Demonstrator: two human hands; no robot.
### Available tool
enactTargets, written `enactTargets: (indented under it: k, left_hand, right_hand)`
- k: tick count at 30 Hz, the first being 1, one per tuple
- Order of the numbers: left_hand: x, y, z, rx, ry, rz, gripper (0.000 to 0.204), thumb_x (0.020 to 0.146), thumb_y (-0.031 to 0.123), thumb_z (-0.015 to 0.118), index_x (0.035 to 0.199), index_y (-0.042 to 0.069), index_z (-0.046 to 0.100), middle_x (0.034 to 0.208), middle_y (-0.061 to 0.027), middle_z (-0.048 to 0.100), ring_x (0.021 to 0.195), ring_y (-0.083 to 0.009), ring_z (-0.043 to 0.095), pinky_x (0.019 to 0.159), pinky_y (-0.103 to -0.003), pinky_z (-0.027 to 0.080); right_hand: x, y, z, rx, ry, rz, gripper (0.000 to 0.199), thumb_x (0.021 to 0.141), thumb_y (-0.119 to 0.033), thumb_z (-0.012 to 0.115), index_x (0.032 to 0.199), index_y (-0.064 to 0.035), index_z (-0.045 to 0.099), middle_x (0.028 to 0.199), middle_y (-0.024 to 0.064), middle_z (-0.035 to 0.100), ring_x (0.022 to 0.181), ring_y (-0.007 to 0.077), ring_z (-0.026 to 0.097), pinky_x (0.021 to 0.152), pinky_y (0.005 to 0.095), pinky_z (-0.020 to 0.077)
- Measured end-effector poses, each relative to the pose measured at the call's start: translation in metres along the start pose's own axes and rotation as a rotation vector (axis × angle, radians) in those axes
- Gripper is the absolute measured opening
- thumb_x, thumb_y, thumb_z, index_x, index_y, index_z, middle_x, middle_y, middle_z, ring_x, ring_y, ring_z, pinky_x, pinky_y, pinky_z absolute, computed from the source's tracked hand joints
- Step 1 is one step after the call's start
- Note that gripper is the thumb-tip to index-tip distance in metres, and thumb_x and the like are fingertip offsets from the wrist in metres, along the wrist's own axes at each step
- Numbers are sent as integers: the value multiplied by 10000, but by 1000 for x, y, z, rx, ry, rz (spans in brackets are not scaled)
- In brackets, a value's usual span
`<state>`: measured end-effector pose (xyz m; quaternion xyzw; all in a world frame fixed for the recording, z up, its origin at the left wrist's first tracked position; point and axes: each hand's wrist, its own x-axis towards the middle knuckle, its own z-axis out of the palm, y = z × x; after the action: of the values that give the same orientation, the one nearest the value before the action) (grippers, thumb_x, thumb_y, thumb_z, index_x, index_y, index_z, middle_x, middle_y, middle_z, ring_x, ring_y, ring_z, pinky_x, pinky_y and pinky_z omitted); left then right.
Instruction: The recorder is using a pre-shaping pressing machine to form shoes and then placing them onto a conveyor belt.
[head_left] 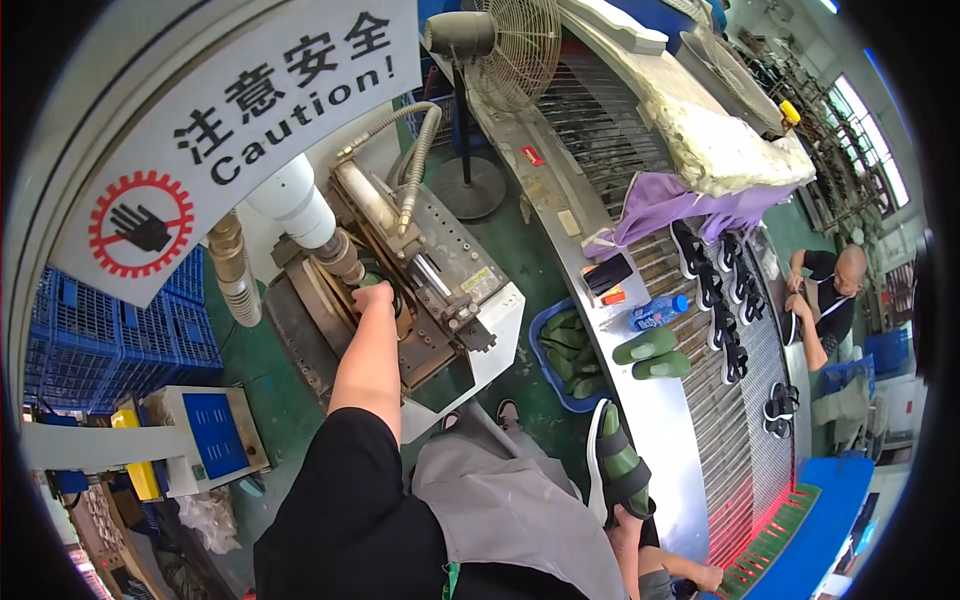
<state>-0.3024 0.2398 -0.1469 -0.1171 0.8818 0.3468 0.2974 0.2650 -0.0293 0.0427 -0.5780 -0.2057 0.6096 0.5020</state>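
My left hand (pixel 374 296) reaches into a metal press machine (pixel 440 290), close under its nozzle-like fitting (pixel 345 262). Its fingers look curled at a dark, rounded piece there, which I cannot make out. At the lower right, my right hand (pixel 627 524) grips a black-strapped sandal (pixel 628 484) with a white sole, tilted upright. A green shoe last (pixel 612 446) fills the sandal.
A blue basket (pixel 541 352) of green lasts stands beside the conveyor (pixel 650 250). On its metal ledge are two green lasts (pixel 648 354), a bottle (pixel 657 313) and a phone (pixel 607 274). Black sandals (pixel 730 335) line the belt; a co-worker (pixel 835 295) sits beyond.
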Motion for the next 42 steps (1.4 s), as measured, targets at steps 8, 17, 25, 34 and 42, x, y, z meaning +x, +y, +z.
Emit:
enactTargets:
  k: [8, 17, 25, 34, 42]
  left_hand:
    - [32, -2, -23, 61, -2, 33, 684, 836, 325, 792, 1328, -34, 483, 1253, -222, 588, 1089, -368, 618, 877, -442, 529]
    - [14, -104, -193, -961, -956, -229, 373, 960, 233, 615, 1245, -9, 616, 1165, -183, 681, 997, -287, 681, 825, -461, 588]
    - [-132, -297, -386, -1055, -649, -417, 309, 931, 146, 599, 1208, 14, 642, 1112, -145, 713, 981, -282, 697, 842, -425, 587]
    - [-242, -511, -421, -1421, -232, -684, 297, 953, 215, 616, 1212, 74, 652, 1139, -120, 710, 1005, -290, 691, 833, -468, 597]
    - [-264, -541, -408, -1476, -354, -829, 322, 963, 266, 625, 1212, 63, 647, 1133, -130, 707, 1006, -281, 687, 817, -465, 598]
  right_hand:
    - [28, -4, 42, -146, -152, -83, 748, 663, 57, 630, 1386, -80, 493, 1268, 117, 622, 1140, 269, 586, 1030, 380, 432]
    - [77, 15, 248, -356, -481, 134, 491, 763, 7, 737, 1226, -12, 576, 1078, 126, 675, 967, 219, 638, 899, 316, 498]
    - [136, 143, 404, -437, -593, 166, 481, 740, -144, 817, 1148, 14, 617, 1021, 139, 676, 891, 214, 640, 821, 298, 516]
    - [217, 273, 528, -767, -449, -511, 603, 641, -221, 866, 1160, -60, 604, 1051, 208, 684, 918, 410, 649, 873, 440, 525]
    - [235, 283, 523, -1147, -722, -535, 705, 696, -169, 804, 1318, -25, 507, 1290, 248, 567, 1087, 429, 592, 953, 453, 500]
